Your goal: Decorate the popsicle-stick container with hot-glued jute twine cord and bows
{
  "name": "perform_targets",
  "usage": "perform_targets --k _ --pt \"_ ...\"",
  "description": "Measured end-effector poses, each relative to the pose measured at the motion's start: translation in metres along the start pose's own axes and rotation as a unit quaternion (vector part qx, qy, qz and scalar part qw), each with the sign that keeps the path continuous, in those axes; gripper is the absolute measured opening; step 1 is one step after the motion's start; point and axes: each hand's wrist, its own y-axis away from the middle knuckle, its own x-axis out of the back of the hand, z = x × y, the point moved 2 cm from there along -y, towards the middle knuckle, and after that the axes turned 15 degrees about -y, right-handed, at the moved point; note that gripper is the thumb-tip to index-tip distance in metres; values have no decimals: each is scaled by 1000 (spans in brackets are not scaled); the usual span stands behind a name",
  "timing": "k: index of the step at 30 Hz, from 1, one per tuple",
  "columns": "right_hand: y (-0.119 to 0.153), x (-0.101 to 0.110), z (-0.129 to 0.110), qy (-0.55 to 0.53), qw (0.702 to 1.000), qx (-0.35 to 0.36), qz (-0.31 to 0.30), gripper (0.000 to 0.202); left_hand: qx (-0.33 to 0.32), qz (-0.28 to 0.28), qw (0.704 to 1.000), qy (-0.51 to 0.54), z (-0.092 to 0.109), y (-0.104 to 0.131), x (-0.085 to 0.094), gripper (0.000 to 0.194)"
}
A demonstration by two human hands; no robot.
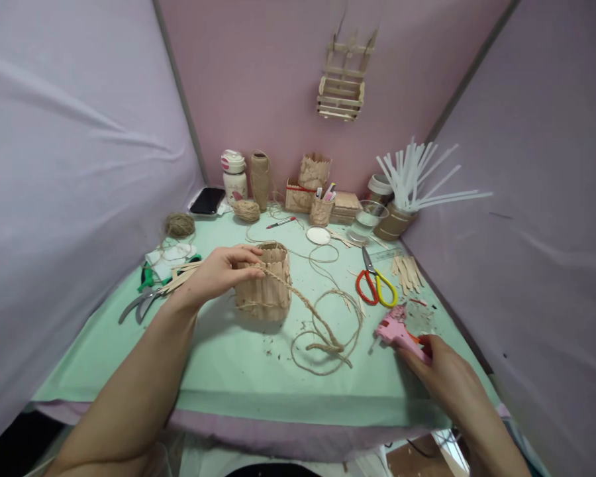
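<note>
On the green-covered bench (218, 381), a stick-sided pot (265, 298) stood near the middle; fingers of the left hand (221, 270) seemed to pinch braided twine (334, 343) by its upper side, while the right hand (440, 371) gripped a pink glue gun (393, 330).

The left hand (218, 270) reaches forward, fingers (246, 255) pointing rightward, while the right hand (440, 368) grips.

Twine (335, 346), scissors (371, 266) and a glue gun (394, 329) mark a craft booth (258, 86) (cloth-walled).
</note>
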Motion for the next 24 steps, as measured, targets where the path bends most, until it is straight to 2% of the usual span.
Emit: perform_targets --k 3,5,6,8,11,12,14,18,22,24 --pt "4 16 -2 -72 997 -24 22 45 12 -5 1000 3 2 1 1 28" --pt "7 23 -4 -181 982 -28 36 47 15 -7 1000 6 3 1 1 28" --pt "8 25 -6 -260 964 -28 43 47 13 -7 1000 9 3 2 1 28" --pt "11 25 -17 -444 895 -22 40 47 8 -4 1000 11 4 2 1 28" --pt "12 16 -45 -651 759 8 -1 43 2 -9 1000 -4 6 3 2 26" --pt "12 12 -54 -682 731 20 -7 41 0 -15 1000 -11 7 4 2 26" --pt "11 2 -72 -707 706 41 -6 37 -8 -30 999 -22 8 5 3 25" --pt "8 -23 -95 -695 711 98 -42 35 -20 -44 998 -27 10 7 3 27" --pt "15 -49 -109 -605 777 142 -99 38 -31 -50 998 -29 9 8 2 25" --pt "22 -57 -118 -565 801 156 -124 39 -43 -48 997 -32 8 8 2 24"
